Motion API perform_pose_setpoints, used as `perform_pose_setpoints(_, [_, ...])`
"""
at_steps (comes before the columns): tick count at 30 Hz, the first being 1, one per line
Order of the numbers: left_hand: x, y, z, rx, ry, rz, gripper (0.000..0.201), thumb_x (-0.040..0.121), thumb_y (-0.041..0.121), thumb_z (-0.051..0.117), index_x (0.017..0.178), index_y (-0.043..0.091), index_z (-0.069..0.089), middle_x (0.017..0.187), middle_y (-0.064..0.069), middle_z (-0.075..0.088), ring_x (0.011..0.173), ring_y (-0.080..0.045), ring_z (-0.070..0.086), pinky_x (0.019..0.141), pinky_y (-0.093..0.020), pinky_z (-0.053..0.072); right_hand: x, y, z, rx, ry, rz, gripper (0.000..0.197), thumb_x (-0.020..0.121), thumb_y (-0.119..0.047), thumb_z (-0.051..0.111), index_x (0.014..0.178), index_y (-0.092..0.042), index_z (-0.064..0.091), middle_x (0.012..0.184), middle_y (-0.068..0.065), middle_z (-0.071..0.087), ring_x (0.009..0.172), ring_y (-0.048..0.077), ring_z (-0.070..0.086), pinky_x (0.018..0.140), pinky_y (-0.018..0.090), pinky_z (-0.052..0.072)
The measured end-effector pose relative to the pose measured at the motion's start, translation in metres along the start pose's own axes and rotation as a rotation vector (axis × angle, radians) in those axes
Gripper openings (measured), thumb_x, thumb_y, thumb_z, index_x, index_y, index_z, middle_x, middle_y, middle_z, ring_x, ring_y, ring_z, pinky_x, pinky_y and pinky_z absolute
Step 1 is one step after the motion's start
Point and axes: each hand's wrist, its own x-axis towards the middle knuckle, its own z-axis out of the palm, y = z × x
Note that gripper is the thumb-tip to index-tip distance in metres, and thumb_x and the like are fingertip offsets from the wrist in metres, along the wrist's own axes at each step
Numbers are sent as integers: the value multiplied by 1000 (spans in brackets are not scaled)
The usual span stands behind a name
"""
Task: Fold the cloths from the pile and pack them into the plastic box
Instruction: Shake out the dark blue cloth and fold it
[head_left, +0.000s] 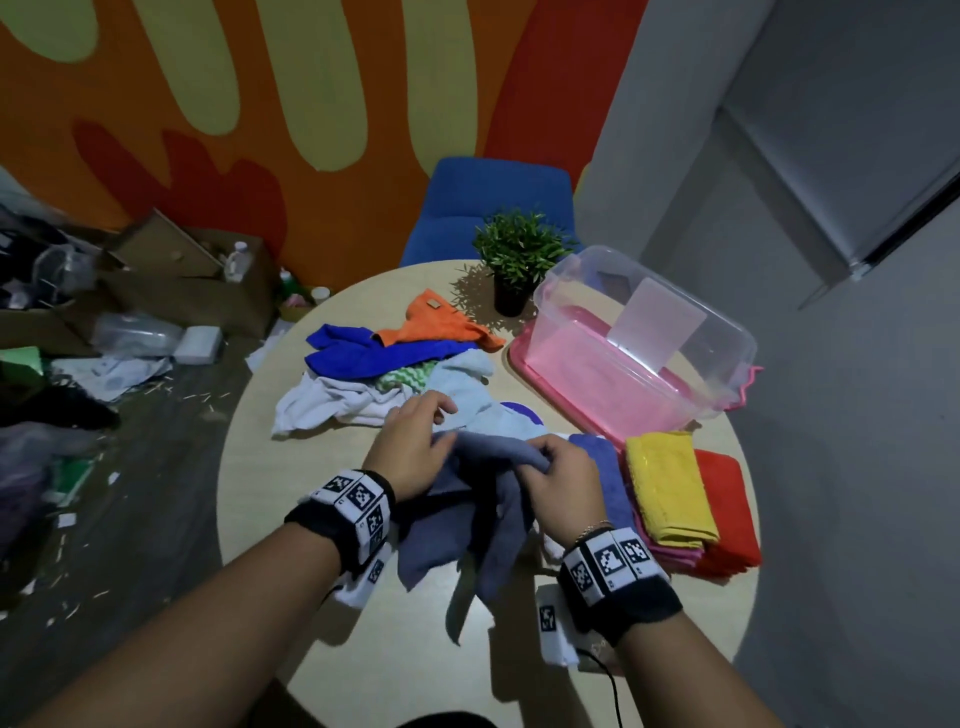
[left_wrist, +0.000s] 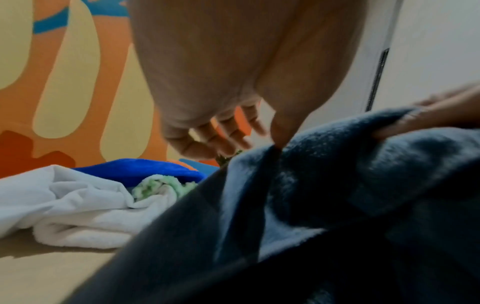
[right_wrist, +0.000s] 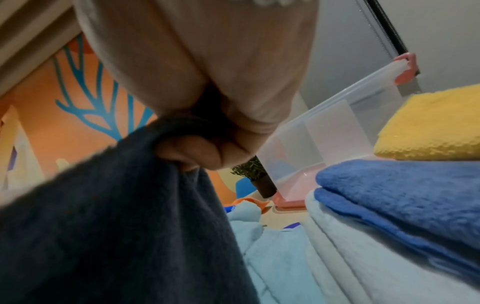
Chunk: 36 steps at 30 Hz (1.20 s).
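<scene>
A grey-blue cloth hangs crumpled over the near middle of the round table. My right hand grips its top edge in a fist, plain in the right wrist view where the cloth drapes down. My left hand is beside it. In the left wrist view its thumb tip touches a fold of the cloth while the fingers stay spread and apart from it. The unfolded pile lies behind: white, royal blue, orange and light blue cloths. The clear plastic box stands at the right.
Folded cloths are stacked at the right edge: yellow on red, with a blue one close by my right hand. A potted plant and a blue chair are behind the pile. Cardboard boxes litter the floor at the left.
</scene>
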Motion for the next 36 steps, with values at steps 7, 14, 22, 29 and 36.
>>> perform_pose_setpoints(7, [-40, 34, 5, -441, -203, 87, 61, 76, 9, 76, 123, 36, 49, 106, 0, 61, 75, -6, 60, 75, -32, 55, 1, -38, 10, 329, 112, 81, 17, 80, -1, 73, 89, -13, 66, 74, 5, 72, 67, 12, 69, 60, 23, 55])
perform_pose_setpoints(14, [-37, 22, -29, -150, 142, 229, 28, 85, 8, 66, 108, 25, 63, 100, 8, 67, 88, -5, 58, 78, -18, 46, 4, -56, 3, 418, 208, 93, 19, 82, -19, 80, 98, -19, 69, 74, 2, 70, 56, 12, 60, 53, 26, 47])
perform_pose_setpoints(22, [-30, 25, -72, -39, -101, 359, 42, 86, 12, 67, 122, 32, 56, 105, 9, 65, 95, -6, 58, 81, -24, 51, 4, -65, -15, 277, 336, 144, 15, 96, -20, 61, 86, -19, 72, 70, 4, 71, 54, 15, 60, 53, 31, 49])
perform_pose_setpoints(29, [-21, 41, -84, -229, 8, 386, 17, 94, 13, 64, 106, 23, 71, 98, 11, 71, 93, -4, 64, 81, -28, 52, -14, -82, -45, -327, 257, 90, 50, 91, -56, 53, 61, -17, 63, 68, 0, 58, 70, 20, 56, 59, 30, 38])
perform_pose_setpoints(36, [-14, 90, -86, -306, -101, 458, 14, 98, 20, 62, 108, 18, 70, 102, 8, 71, 96, -4, 65, 88, -25, 51, -15, -92, -42, -68, -2, -358, 43, 81, -27, 75, 123, -26, 63, 102, -11, 70, 91, -2, 62, 82, 22, 48])
